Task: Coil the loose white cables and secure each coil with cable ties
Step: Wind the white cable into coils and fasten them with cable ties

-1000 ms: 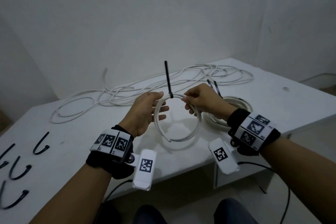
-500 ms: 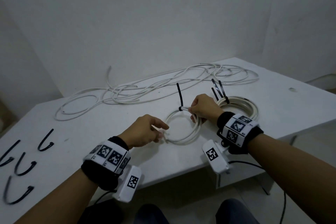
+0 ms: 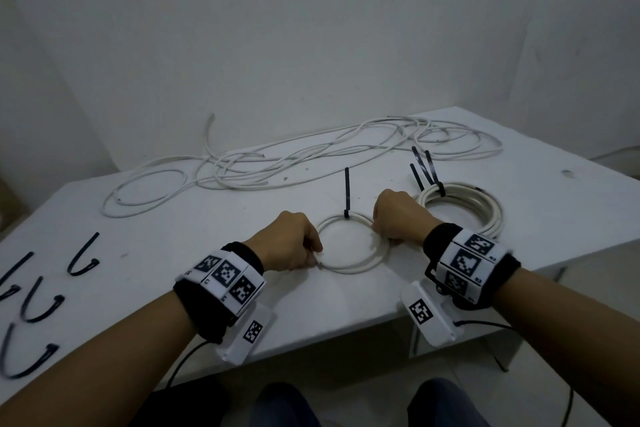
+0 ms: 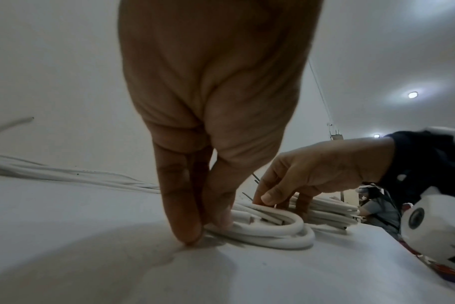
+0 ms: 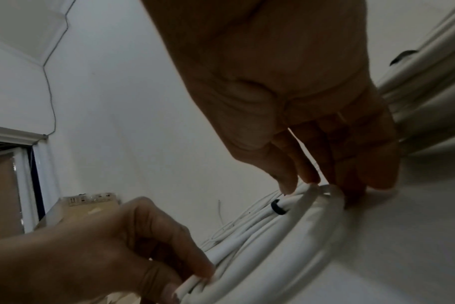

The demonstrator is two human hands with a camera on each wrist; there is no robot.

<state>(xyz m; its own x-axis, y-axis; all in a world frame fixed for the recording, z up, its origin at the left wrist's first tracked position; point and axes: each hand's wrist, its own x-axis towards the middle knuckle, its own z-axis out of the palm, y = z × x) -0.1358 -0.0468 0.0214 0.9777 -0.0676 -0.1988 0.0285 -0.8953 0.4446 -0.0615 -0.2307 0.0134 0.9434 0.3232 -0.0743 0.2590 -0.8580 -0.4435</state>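
Note:
A small white cable coil (image 3: 360,267) lies flat on the white table (image 3: 173,236). A black cable tie (image 3: 346,196) binds its far side, its tail standing upright. My left hand (image 3: 317,262) pinches the coil's near-left strands (image 4: 273,232) between thumb and fingers (image 4: 185,216). My right hand (image 3: 379,236) grips the coil's right side, thumb inside and fingers outside (image 5: 317,187). In the right wrist view the tie's band (image 5: 277,206) sits just left of my fingertips. Loose white cables (image 3: 277,159) sprawl along the table's back.
A larger coil (image 3: 481,208), bound with several black ties (image 3: 424,170), lies just right of my right hand. Several loose black cable ties (image 3: 81,255) lie at the table's left end. The table's front edge runs close under my wrists.
The small coil came down from mid-air and now lies flat on the table. My left hand shifted to its near-left side; my right slid from beside the tie to the right side.

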